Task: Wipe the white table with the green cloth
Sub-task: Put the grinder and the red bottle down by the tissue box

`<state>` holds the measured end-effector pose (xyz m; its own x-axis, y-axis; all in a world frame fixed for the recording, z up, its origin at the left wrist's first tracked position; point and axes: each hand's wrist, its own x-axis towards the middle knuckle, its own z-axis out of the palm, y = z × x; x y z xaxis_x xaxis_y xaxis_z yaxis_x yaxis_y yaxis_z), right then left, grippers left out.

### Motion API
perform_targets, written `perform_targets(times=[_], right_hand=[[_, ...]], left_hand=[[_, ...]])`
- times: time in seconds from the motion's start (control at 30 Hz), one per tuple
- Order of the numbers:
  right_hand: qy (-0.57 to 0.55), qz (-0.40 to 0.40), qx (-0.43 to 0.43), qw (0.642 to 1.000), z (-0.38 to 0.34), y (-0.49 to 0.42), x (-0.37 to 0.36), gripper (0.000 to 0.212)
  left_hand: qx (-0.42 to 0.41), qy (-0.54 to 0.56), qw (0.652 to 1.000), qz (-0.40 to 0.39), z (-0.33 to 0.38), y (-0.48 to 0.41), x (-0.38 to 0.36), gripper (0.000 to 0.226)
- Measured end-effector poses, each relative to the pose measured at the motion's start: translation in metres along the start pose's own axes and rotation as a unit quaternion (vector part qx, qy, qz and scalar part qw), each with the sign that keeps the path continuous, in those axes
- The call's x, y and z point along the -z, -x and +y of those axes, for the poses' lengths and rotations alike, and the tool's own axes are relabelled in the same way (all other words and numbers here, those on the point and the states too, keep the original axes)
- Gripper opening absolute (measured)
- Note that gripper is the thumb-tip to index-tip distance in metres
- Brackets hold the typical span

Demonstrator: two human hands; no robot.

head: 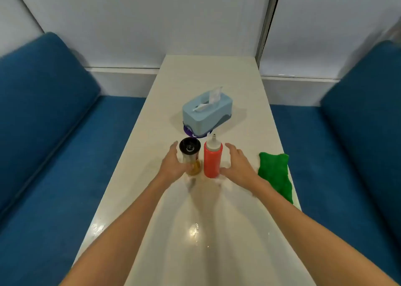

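- Near: bare forearms running up from the bottom edge, elbows cut off. Glossy white surface with ceiling glare and wet-looking specks near the left edge; real moisture or reflection, cannot tell.
- Left hand: grip spread, fingers curved round the clear shaker with black lid, palm against its left side. Looks touching but not fully closed; contact blurred.
- Right hand: grip spread, thumb toward the red squeeze bottle, fingers fanned out just beside its right side. Touching or a hair apart, cannot tell.
- Shaker and bottle upright, just beside each other, mid-surface.
- Green cloth: at the right edge of the surface, right of the right hand, crumpled, near end draping toward the edge. Untouched by either hand.
- Handling guess: cloth soft, limp, light, no fixed shape; likely bunches under pressure. Best taken by the bulky far bunch, palm flat on top for wiping. Slick surface, so cloth should slide easily.
- Bottle likely squashy, tippy; shaker rigid, possibly glass, contents hard to make out.
- Far: pale blue tissue box, tissue poking up, sitting on something purple mostly hidden beneath.
- Blue bench seats left and right, white wall behind; edges motion-blurred.
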<state>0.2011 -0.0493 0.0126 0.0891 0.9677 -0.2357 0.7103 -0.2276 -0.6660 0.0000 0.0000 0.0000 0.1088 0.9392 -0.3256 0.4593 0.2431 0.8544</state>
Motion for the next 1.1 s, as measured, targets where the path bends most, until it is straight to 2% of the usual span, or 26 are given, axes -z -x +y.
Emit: perform_targets(times=[0.07,0.27,0.43,0.6,0.7,0.87,1.1], right_hand=[[-0.018,-0.014,0.018,1.000,0.001,-0.010,0.001,0.090],[-0.080,-0.037,0.053,0.995,0.007,-0.032,-0.001,0.089],[-0.126,-0.041,0.084,0.988,0.008,-0.034,-0.005,0.067],[-0.163,-0.039,0.077,0.983,0.012,-0.032,0.007,0.064],[-0.165,-0.023,0.078,0.983,0.018,-0.029,0.023,0.062],[-0.147,0.001,0.062,0.987,0.041,-0.029,0.065,0.059],[-0.131,0.062,0.032,0.989,0.078,-0.050,0.138,0.055]], left_hand=[[-0.036,0.007,0.999,0.009,0.002,-0.007,-0.006,0.098],[-0.027,0.078,0.995,0.052,-0.002,-0.018,-0.022,0.076],[-0.047,0.046,0.992,0.106,0.002,-0.016,-0.028,0.062],[-0.044,0.021,0.991,0.121,0.010,-0.012,-0.031,0.053],[-0.048,0.018,0.992,0.115,0.018,-0.007,-0.035,0.050],[-0.087,-0.008,0.994,0.061,0.049,-0.011,-0.057,0.049],[-0.151,0.004,0.988,0.011,0.109,-0.054,-0.110,0.052]])
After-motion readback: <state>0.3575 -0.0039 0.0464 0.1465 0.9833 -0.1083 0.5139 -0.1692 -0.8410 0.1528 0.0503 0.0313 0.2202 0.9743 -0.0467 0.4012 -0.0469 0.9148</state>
